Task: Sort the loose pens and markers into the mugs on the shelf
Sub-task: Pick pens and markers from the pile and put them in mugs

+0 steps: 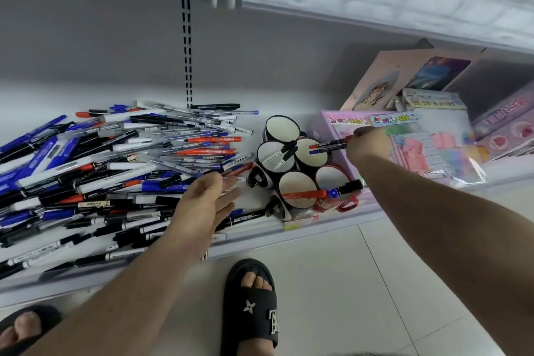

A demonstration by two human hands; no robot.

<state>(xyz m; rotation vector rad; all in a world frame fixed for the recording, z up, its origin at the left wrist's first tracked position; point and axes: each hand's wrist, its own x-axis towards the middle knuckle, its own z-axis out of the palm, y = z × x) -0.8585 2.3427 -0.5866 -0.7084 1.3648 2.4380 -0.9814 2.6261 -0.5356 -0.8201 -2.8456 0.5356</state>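
- Right hand (367, 143) pinches a small bunch of markers (329, 146), red and blue caps at the free end, held level over the mugs (291, 165) at the back right of the cluster.
- Fingers on that hand are curled tight round the butt ends; looks like 2 or 3 markers, can't tell exactly.
- Left hand (208, 196) hovers at the edge of the pile (115, 170), fingers straight and spread, holding nothing, w/ the tips just beside a red marker.
- Handling, my read: markers are light, stiff plastic, smooth and a bit slippery, prone to roll. Best taken mid-barrel, a few at once; an end grip like this lets the tips droop or fan out.
- The pile is big and tangled, covering the left of the shelf (289, 89); a pulled pen will prob drag its neighbours along.
- Mugs: five, black outside and white inside, except the front right one, which is red, all packed touching.
- Back mug (283, 127) looks empty. Mid left mug (274, 156) has a white marker w/ black cap leaning across its rim.
- Front mug (297, 192) has a red marker lying over its mouth; a blue and black one lies over the red mug (332, 179).
- Mugs are ceramic by the look, heavy enough to stay put, but chip if knocked.
- Most of the job is still ahead.
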